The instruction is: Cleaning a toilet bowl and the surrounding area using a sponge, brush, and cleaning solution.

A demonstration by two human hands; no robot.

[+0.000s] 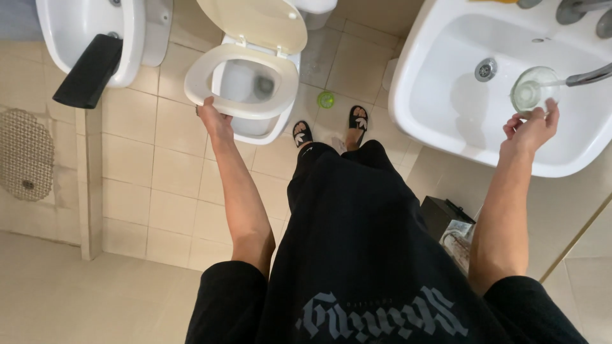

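My left hand (213,118) grips the front rim of the white toilet seat (210,67), which is slightly lifted over the bowl (252,83); the cream lid (258,22) stands up behind it. My right hand (532,127) holds a clear glass (532,92) over the white washbasin (446,95), under the metal tap spout (590,75). The glass looks partly filled with water.
A white bidet (95,32) with a black towel (89,70) draped on its rim stands at the left. A shower floor with a perforated mat (25,153) lies far left. A small green object (326,99) lies on the tiles by my feet. A black bin (446,220) sits under the basin.
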